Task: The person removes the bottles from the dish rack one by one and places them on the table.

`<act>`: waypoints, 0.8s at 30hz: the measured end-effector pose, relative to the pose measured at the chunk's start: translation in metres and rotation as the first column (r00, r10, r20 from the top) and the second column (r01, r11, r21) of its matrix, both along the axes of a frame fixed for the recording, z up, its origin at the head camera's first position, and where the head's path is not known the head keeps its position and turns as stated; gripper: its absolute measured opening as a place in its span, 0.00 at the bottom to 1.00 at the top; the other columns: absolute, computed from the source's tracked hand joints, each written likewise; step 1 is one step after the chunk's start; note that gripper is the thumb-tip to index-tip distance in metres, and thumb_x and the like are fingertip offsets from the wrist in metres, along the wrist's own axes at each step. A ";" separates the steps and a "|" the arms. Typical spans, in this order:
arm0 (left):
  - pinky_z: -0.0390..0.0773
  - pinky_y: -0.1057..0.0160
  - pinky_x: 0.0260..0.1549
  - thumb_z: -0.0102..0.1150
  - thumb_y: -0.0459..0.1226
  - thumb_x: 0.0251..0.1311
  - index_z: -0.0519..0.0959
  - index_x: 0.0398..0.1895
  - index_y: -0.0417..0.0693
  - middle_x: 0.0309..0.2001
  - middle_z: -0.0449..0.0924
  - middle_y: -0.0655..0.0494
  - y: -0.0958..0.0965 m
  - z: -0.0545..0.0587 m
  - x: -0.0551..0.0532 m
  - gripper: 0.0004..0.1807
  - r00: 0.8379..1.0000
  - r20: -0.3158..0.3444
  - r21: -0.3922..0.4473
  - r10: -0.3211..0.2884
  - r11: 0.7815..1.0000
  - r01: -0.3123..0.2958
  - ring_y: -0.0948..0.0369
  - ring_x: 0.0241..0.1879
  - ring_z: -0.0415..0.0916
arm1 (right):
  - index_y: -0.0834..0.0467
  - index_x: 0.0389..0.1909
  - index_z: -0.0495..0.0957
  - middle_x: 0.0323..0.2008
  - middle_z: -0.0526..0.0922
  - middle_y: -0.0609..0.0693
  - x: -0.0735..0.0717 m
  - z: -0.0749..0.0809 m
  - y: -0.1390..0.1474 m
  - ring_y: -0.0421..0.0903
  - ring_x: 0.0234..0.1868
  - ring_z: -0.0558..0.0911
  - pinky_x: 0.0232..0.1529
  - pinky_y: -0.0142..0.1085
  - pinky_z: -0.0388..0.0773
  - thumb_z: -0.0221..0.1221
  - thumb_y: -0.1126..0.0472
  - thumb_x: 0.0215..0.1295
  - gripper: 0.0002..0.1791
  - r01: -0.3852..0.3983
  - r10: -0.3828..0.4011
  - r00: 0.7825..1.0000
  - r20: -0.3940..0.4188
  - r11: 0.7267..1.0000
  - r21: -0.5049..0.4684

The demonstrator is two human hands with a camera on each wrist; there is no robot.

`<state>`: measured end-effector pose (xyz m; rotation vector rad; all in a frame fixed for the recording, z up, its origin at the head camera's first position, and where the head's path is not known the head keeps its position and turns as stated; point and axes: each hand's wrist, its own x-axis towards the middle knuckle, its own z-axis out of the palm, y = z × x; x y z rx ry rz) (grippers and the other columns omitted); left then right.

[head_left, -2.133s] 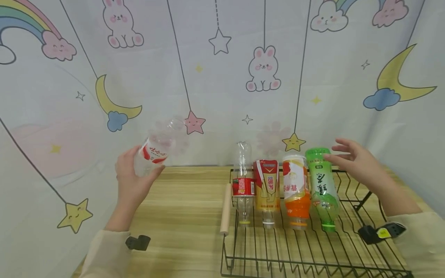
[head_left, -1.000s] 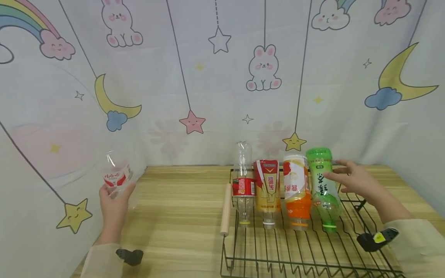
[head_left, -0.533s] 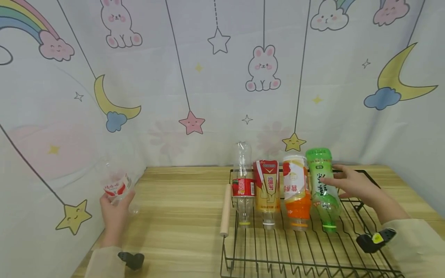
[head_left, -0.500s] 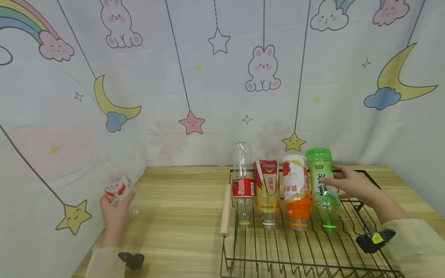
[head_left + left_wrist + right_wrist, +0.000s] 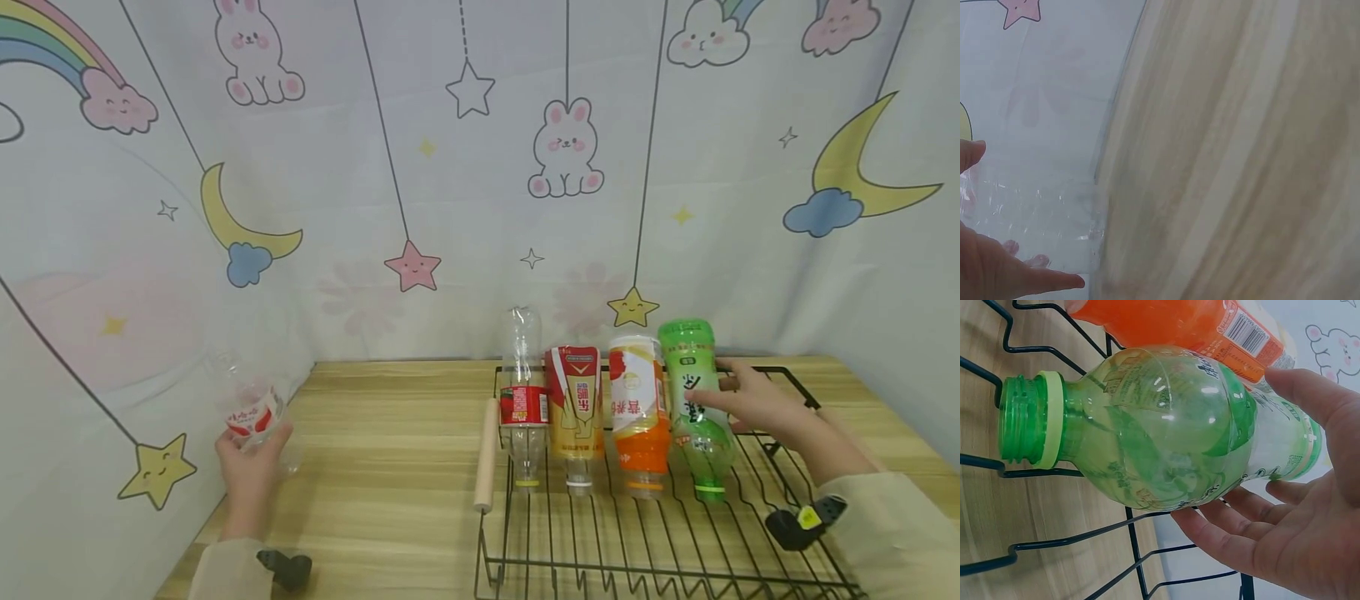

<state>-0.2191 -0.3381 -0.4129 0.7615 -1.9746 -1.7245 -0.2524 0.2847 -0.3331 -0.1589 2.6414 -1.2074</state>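
Note:
At the left of the head view my left hand (image 5: 249,475) grips a clear plastic bottle (image 5: 253,410) with a red-and-white label, tilted above the table by the wall. Its transparent side (image 5: 1041,219) also shows in the left wrist view, between thumb and fingers. My right hand (image 5: 757,408) is round the middle of a green plastic bottle (image 5: 697,417), thumb on one side and fingers (image 5: 1216,537) curved along the other. That bottle stands neck down on a black wire rack, uncapped, with a pale green ring (image 5: 1052,419) at its neck.
Beside the green bottle, an orange-and-white bottle (image 5: 637,417), a red-and-gold bottle (image 5: 576,408) and a clear red-labelled bottle (image 5: 525,404) also lean neck down on the rack (image 5: 637,569). The rack has a wooden handle (image 5: 487,454). A patterned curtain (image 5: 480,200) hangs behind the table (image 5: 390,467).
My left hand has carried the clear bottle left and down from nearer the middle, changing its tilt. My right hand has moved down from the green bottle's upper end to its middle.

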 end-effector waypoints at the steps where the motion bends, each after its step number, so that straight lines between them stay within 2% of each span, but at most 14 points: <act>1: 0.41 0.47 0.72 0.64 0.52 0.57 0.36 0.75 0.49 0.76 0.35 0.43 0.000 -0.001 0.000 0.56 1.000 0.005 -0.006 0.001 1.000 -0.001 0.46 0.74 0.38 | 0.74 0.71 0.31 0.63 0.54 0.82 0.000 0.000 0.000 0.73 0.58 0.70 0.46 0.54 0.80 0.54 0.43 0.69 0.54 -0.001 0.001 1.000 0.000 1.000 -0.004; 4: 0.41 0.47 0.72 0.64 0.53 0.57 0.35 0.75 0.49 0.76 0.34 0.43 -0.001 -0.004 0.001 0.56 1.000 0.014 -0.015 0.005 1.000 -0.004 0.46 0.75 0.37 | 0.74 0.71 0.31 0.63 0.57 0.81 0.000 -0.002 0.000 0.70 0.56 0.73 0.44 0.53 0.81 0.55 0.44 0.68 0.54 -0.002 0.002 1.000 0.000 1.000 -0.008; 10: 0.42 0.48 0.72 0.63 0.46 0.59 0.37 0.75 0.48 0.76 0.37 0.43 0.002 -0.004 0.000 0.52 1.000 -0.026 -0.008 0.008 1.000 -0.008 0.46 0.74 0.40 | 0.73 0.71 0.33 0.61 0.61 0.81 0.002 -0.004 -0.002 0.66 0.51 0.77 0.40 0.51 0.81 0.57 0.45 0.67 0.54 -0.005 0.006 1.000 -0.024 1.000 0.021; 24: 0.40 0.46 0.72 0.64 0.51 0.58 0.33 0.76 0.52 0.76 0.34 0.42 0.002 -0.006 0.000 0.56 1.000 0.001 -0.021 0.003 1.000 -0.003 0.46 0.75 0.35 | 0.74 0.71 0.32 0.62 0.56 0.83 0.005 0.001 -0.005 0.71 0.55 0.73 0.40 0.52 0.81 0.56 0.46 0.68 0.53 0.007 -0.007 1.000 -0.007 1.000 0.004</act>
